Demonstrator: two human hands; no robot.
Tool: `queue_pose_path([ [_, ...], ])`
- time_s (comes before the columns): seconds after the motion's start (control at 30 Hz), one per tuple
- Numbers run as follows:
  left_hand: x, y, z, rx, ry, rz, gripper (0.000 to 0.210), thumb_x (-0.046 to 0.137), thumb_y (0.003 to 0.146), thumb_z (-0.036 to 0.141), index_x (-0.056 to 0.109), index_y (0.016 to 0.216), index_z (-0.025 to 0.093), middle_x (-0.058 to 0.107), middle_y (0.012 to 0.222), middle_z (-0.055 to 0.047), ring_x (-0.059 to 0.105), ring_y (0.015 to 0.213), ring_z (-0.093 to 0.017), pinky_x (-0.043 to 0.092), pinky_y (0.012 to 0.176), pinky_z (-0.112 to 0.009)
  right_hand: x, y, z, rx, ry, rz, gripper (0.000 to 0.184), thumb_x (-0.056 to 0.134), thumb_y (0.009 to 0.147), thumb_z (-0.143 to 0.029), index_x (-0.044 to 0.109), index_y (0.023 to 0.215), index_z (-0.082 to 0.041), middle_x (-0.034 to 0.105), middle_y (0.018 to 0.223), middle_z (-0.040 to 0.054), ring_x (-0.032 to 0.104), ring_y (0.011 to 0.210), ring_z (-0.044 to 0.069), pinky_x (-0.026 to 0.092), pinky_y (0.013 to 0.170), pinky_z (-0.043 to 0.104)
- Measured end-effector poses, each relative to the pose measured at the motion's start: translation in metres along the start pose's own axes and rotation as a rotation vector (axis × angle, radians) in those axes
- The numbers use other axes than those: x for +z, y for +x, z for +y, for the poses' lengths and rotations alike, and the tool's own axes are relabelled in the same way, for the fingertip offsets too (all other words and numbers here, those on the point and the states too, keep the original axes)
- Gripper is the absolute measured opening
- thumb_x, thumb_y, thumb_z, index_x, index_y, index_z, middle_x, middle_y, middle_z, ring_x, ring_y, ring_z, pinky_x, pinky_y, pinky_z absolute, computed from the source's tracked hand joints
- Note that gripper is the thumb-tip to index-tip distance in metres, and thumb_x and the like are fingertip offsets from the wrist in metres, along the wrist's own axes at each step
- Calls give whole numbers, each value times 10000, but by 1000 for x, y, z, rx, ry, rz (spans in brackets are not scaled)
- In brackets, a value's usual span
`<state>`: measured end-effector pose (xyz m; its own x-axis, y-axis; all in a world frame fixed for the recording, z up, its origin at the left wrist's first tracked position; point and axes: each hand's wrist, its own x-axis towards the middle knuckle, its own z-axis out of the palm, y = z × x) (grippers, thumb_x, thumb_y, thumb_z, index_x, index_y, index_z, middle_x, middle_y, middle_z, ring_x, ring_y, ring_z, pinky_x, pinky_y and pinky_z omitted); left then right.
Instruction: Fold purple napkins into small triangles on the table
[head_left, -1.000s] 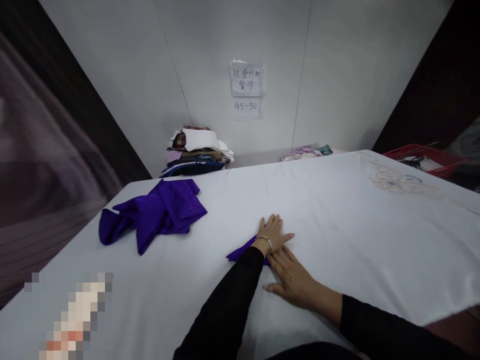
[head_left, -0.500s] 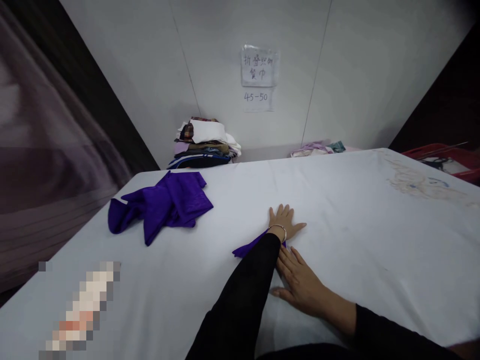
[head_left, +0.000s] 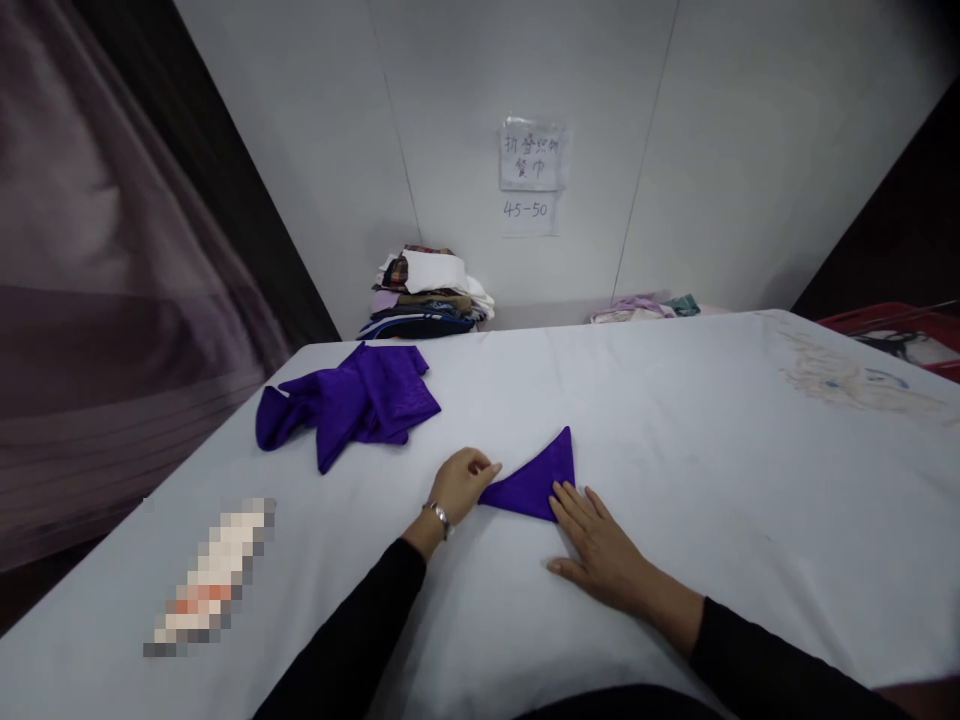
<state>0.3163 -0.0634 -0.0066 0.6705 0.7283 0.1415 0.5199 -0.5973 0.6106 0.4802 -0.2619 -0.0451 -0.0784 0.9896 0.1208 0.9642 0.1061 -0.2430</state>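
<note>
Left hand (head_left: 457, 488) has moved to the nine-o'clock tip of the folded napkin (head_left: 531, 484). On the white surface (head_left: 675, 430), crumpled cloth (head_left: 352, 400) lies at the smaller napkin's ten o'clock. Right hand (head_left: 598, 548) spreads flat over its four-o'clock edge; left fingers curl, pinch unclear.

One head-worn view looks forward and down from the near side of a table (head_left: 712, 470), with the left hand (head_left: 459, 485) and right hand (head_left: 600, 548) near below it and a wall (head_left: 517, 60) at the far side.
</note>
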Motion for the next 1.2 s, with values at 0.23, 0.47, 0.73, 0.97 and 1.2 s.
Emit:
queue_pose_path([
  [0.23,10,-47,-10,110,-27,51,120,602,729,321,582,770,211,571,829,2,522,811,-158,424,728,-290,-1,-1,-1,1,-26,-17,732,328,863,-580,138,1418,-143,188,1454,146,104,1344,257,107,1073,500],
  [0.47,9,-44,-12,111,-19,22,61,552,758,251,571,709,220,582,830,6,523,832,-164,413,771,-314,-9,-1,-6,3,-17,-25,664,337,876,-549,155,1416,-208,205,1457,107,108,1344,260,107,1062,531],
  [0.73,12,-44,-13,101,83,28,133,496,808,264,574,709,222,601,981,-7,521,953,-190,385,821,-354,-9,-1,-6,10,-7,-32,667,337,876,-550,162,1416,-199,202,1454,127,122,1340,272,96,1056,543],
  [0.97,13,-40,-5,78,173,65,152,455,826,223,596,769,221,597,1056,-37,504,1040,-214,387,853,-391,-8,-1,-6,37,0,-53,691,330,865,-577,168,1414,-191,165,1460,145,92,1343,277,86,1047,557],
  [1.2,34,-40,32,254,261,40,341,381,879,332,493,1186,236,441,1344,-57,348,1252,-216,266,1032,-441,-5,0,-5,21,-1,-20,700,356,858,-570,162,1415,-194,203,1452,139,118,1339,280,110,1041,566],
])
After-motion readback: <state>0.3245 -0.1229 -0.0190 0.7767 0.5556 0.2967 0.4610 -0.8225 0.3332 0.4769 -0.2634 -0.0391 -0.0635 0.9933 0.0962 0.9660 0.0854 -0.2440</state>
